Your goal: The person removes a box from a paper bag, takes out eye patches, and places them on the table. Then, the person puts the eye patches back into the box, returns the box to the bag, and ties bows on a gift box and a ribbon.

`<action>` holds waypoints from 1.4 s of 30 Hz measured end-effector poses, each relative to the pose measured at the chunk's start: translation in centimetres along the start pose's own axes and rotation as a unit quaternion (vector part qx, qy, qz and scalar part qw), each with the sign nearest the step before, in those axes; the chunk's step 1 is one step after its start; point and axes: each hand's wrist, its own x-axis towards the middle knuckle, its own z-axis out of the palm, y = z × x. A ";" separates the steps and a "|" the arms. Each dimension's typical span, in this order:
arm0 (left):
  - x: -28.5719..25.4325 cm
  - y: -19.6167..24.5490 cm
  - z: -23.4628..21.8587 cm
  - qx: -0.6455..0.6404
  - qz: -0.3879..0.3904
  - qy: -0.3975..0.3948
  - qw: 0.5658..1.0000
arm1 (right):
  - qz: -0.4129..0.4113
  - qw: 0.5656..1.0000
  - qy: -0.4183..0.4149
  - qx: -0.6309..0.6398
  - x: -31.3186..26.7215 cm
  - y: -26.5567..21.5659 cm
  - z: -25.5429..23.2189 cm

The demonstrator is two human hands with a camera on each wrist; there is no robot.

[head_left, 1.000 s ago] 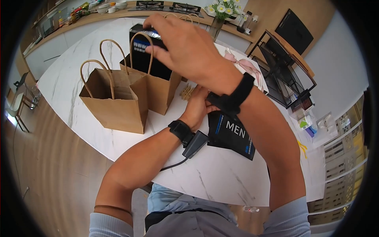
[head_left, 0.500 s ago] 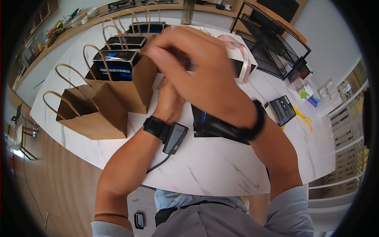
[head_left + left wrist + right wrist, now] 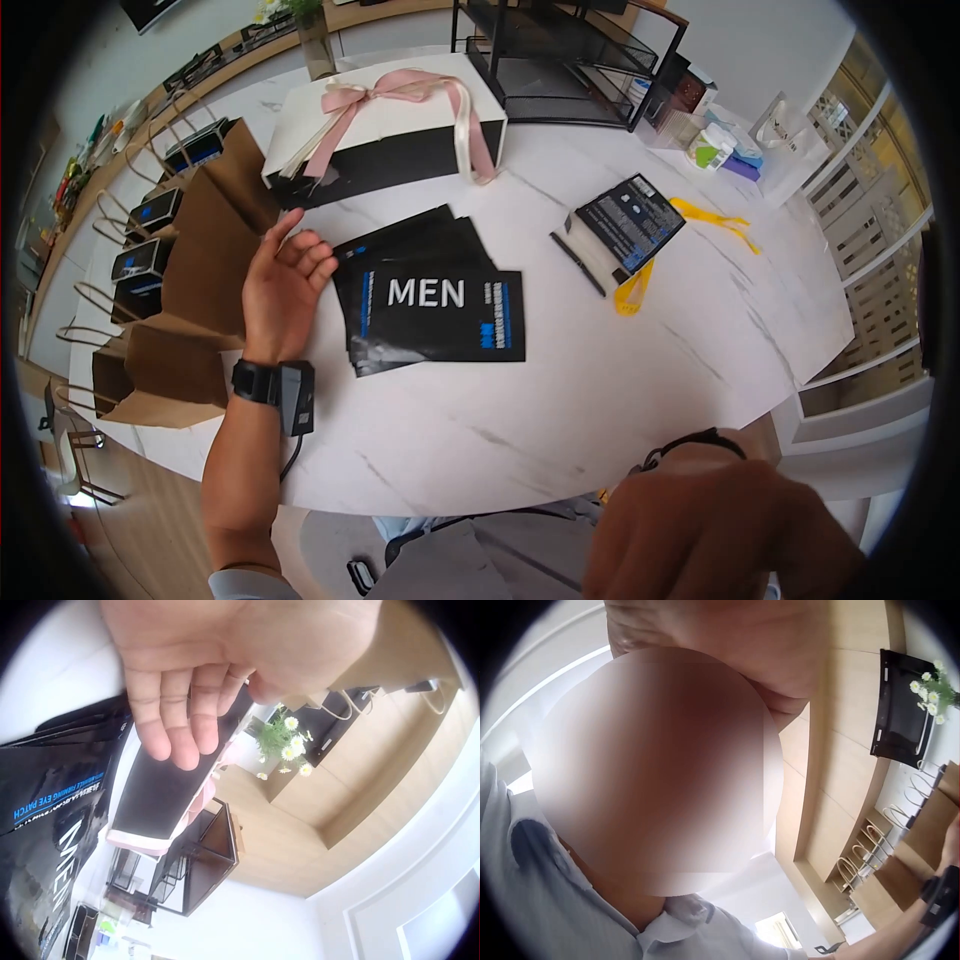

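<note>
My left hand (image 3: 288, 290) lies palm up beside a fanned stack of black eye patch packets (image 3: 440, 318) marked MEN, its fingers loosely bent and holding nothing. The fingertips come right at the stack's left edge. In the left wrist view the same hand (image 3: 202, 682) hangs over the packets (image 3: 60, 817). Close to the head camera, at the lower right, my right hand (image 3: 715, 535) is raised with its back showing and its fingers hidden. In the right wrist view that hand (image 3: 720, 634) is up by the blurred-out head.
Brown paper bags (image 3: 215, 250) line the left side, several with black boxes (image 3: 140, 262) inside. A black-and-white box (image 3: 420, 95) with a pink ribbon stands behind the packets. Right of them are a smaller black box (image 3: 635, 220), yellow ribbon (image 3: 715, 215) and a mesh rack (image 3: 560, 60).
My right hand has left the black box in a paper bag and come back to the lower right, near the head. The view has turned right. The left hand now lies palm up.
</note>
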 end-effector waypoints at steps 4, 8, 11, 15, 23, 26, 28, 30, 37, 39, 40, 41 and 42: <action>-0.3 0.2 0.4 0.015 -0.006 0.002 1.000 | -0.049 0.999 -0.017 0.004 -1.0 0.0 -1.4; -0.3 0.3 0.7 0.020 -0.010 0.005 1.000 | -0.100 0.994 0.045 -0.002 -1.0 0.7 -2.2; -0.3 0.3 0.8 0.027 -0.012 0.006 1.000 | -0.099 0.995 0.010 0.032 -0.5 1.4 -2.8; -0.2 0.2 0.9 0.016 -0.008 0.012 1.000 | -0.160 0.976 -0.128 -0.076 0.5 1.9 -4.2; -0.4 0.2 0.8 0.028 -0.002 -0.019 0.999 | 0.251 0.849 0.059 -0.462 0.6 3.6 -12.6; -0.4 0.2 1.0 0.033 0.004 -0.028 0.999 | 0.273 0.632 0.068 -0.722 -0.6 6.5 -16.9; -0.4 0.2 1.2 0.031 0.005 -0.033 0.999 | 0.074 0.463 0.043 -0.882 -2.2 7.3 -19.1; -0.5 0.0 1.1 0.033 0.001 -0.040 0.999 | 0.141 0.412 0.054 -0.898 -3.6 8.8 -19.7; -0.1 0.1 0.8 0.018 0.009 -0.047 0.999 | 0.232 0.374 0.078 -0.895 -6.0 11.2 -22.6; -0.2 0.0 0.8 0.006 0.013 -0.050 0.999 | 0.214 0.384 0.068 -0.896 -6.0 10.0 -22.7; -0.2 0.1 1.0 0.006 0.010 -0.061 0.998 | 0.178 0.398 0.085 -0.896 -4.4 8.1 -21.4; -0.1 0.1 0.9 0.006 0.005 -0.072 0.997 | 0.144 0.412 0.102 -0.894 -3.0 6.5 -20.0; 0.1 0.0 0.3 -0.003 0.005 -0.106 0.994 | 0.144 0.413 0.099 -0.894 -1.8 5.4 -18.6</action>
